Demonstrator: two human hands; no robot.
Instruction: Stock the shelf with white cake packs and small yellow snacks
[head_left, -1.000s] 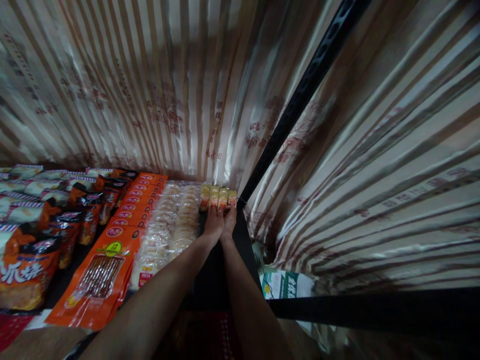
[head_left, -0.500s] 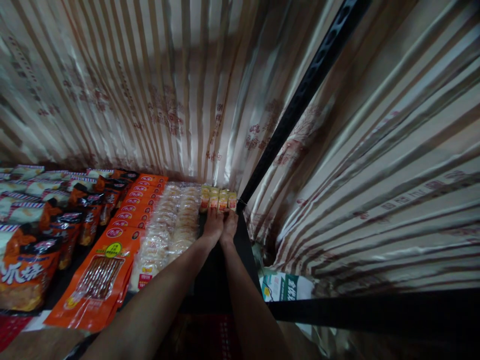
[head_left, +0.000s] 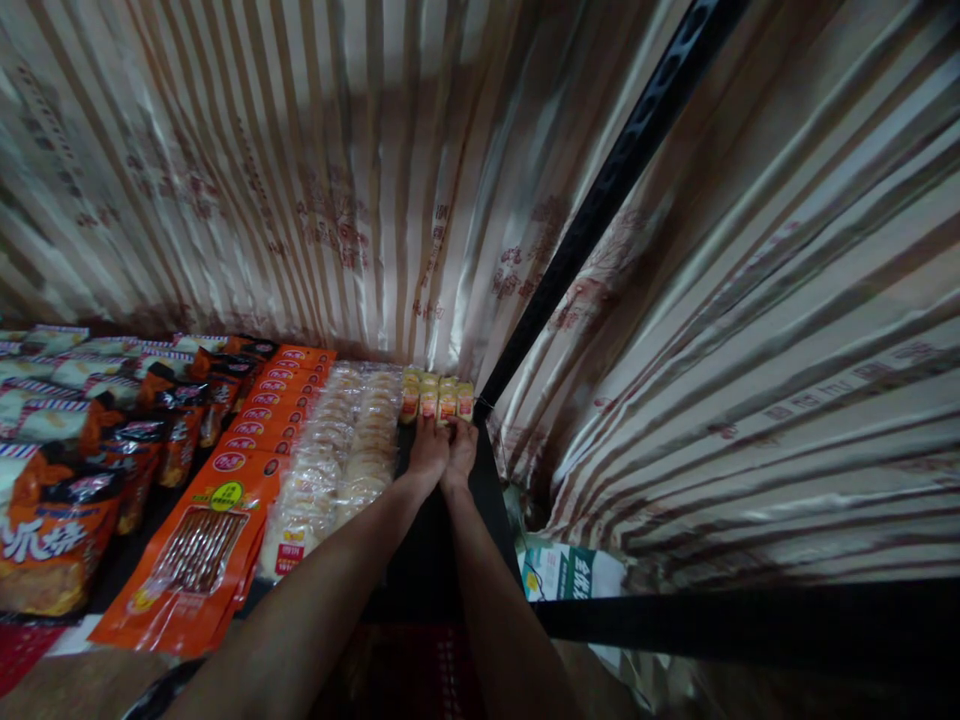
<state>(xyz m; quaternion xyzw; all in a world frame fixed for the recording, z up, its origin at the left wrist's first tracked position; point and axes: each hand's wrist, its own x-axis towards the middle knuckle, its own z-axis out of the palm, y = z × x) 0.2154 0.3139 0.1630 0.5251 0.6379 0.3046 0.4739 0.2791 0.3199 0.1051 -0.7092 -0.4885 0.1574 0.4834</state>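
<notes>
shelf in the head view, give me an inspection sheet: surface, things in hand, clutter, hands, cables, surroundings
surface: dark shelf, bare strip under the forearms.
job's things: row of small yellow packets at the back of the shelf, by the black upright post.
clutter: orange snack bags overlapped in a row, clear packs of pale round cakes beside them, dark and orange bags further left.
hands: left hand and right hand side by side, fingertips at the yellow packets; grip not clear.
cables: nothing seen.
surroundings: striped shiny curtain behind and to the right, a green and white bag below the shelf edge.
</notes>
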